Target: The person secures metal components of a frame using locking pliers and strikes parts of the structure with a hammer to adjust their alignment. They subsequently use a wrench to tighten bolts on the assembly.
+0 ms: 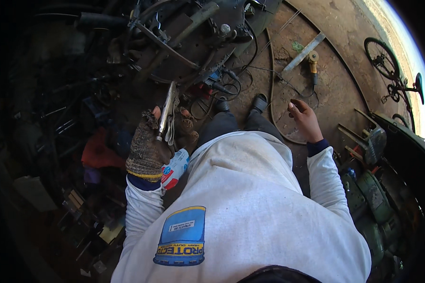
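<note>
Locking pliers (pixel 167 111) are gripped upright in the gloved left hand (pixel 148 148), jaws kept clear of the body; the bare right hand (pixel 304 120) hangs loosely open, holding nothing.

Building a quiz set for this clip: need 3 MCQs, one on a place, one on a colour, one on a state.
1. Where does the angle grinder lie?
A. on the ground ahead of the right hand
B. in the left hand
C. on the person's lap

2. What colour is the sweatshirt?
A. red
B. white
C. black

3. What state is the right hand in?
A. clenched on a hammer
B. inside a glove
C. bare, open and holding nothing

Answers:
1 A: the yellow-headed grinder rests on the dirt ground beside a metal bar, beyond the right hand.
2 B: torso and sleeves are white, with a blue and yellow print.
3 C: its fingers are loosely spread with nothing in them, while the left hand, in a worn knit glove, grips the locking pliers.
</note>
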A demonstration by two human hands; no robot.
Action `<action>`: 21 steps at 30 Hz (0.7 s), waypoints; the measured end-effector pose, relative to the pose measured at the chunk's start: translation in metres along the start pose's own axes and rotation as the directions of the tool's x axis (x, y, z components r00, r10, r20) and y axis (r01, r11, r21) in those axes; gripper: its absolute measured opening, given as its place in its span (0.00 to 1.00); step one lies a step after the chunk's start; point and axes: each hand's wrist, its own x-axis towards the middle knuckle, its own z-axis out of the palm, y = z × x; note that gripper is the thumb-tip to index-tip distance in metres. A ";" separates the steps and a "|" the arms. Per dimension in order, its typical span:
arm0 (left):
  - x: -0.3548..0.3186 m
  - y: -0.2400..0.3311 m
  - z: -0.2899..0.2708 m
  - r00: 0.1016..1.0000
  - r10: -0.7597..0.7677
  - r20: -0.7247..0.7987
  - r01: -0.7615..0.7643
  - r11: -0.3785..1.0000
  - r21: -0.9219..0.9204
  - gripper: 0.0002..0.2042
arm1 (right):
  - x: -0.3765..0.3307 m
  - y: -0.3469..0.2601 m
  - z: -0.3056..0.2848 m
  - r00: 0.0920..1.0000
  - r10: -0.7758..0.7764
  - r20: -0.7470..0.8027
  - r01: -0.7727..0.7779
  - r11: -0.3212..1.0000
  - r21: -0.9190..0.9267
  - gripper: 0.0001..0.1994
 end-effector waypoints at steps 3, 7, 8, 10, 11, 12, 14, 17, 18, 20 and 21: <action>0.007 -0.004 -0.017 0.969 0.159 -0.191 -0.158 0.987 0.022 0.26 | 0.015 -0.033 -0.010 0.997 -0.073 0.021 0.074 0.995 -0.060 0.22; -0.003 -0.013 -0.008 0.997 0.055 0.045 -0.052 0.996 -0.076 0.29 | 0.043 -0.079 -0.009 0.975 -0.215 0.051 0.220 0.967 -0.129 0.22; -0.001 -0.016 -0.013 0.997 0.049 0.065 -0.043 0.994 -0.102 0.29 | 0.047 -0.093 -0.006 0.971 -0.234 0.050 0.238 0.961 -0.143 0.22; -0.003 -0.018 -0.015 0.996 0.062 0.066 -0.054 0.991 -0.126 0.30 | 0.051 -0.128 0.004 0.944 -0.329 0.026 0.330 0.941 -0.072 0.22; -0.006 -0.018 -0.006 0.996 0.073 0.052 -0.066 0.990 -0.125 0.30 | 0.054 -0.140 0.004 0.941 -0.337 0.022 0.337 0.937 -0.092 0.22; -0.005 -0.018 -0.003 0.991 0.081 0.108 -0.068 0.991 -0.118 0.28 | 0.059 -0.153 0.004 0.937 -0.350 -0.012 0.349 0.936 -0.034 0.22; -0.002 -0.021 -0.003 0.980 0.101 0.173 -0.080 0.989 -0.127 0.27 | 0.067 -0.181 0.010 0.921 -0.384 -0.059 0.386 0.922 0.027 0.21; 0.003 -0.028 -0.008 0.978 0.171 0.122 -0.157 0.981 -0.117 0.23 | 0.103 -0.227 0.021 0.850 -0.527 -0.015 0.525 0.848 -0.074 0.22; 0.004 -0.027 -0.005 0.973 0.203 0.110 -0.195 0.978 -0.079 0.22 | 0.118 -0.250 0.026 0.797 -0.604 0.022 0.599 0.785 -0.158 0.22; 0.001 -0.027 -0.002 0.965 0.256 0.059 -0.253 0.965 -0.066 0.20 | 0.140 -0.304 0.053 0.594 -0.797 0.108 0.782 0.541 -0.311 0.21; -0.002 -0.027 -0.001 0.967 0.254 0.029 -0.252 0.967 -0.043 0.23 | 0.149 -0.327 0.072 0.431 -0.890 0.151 0.860 0.353 -0.369 0.21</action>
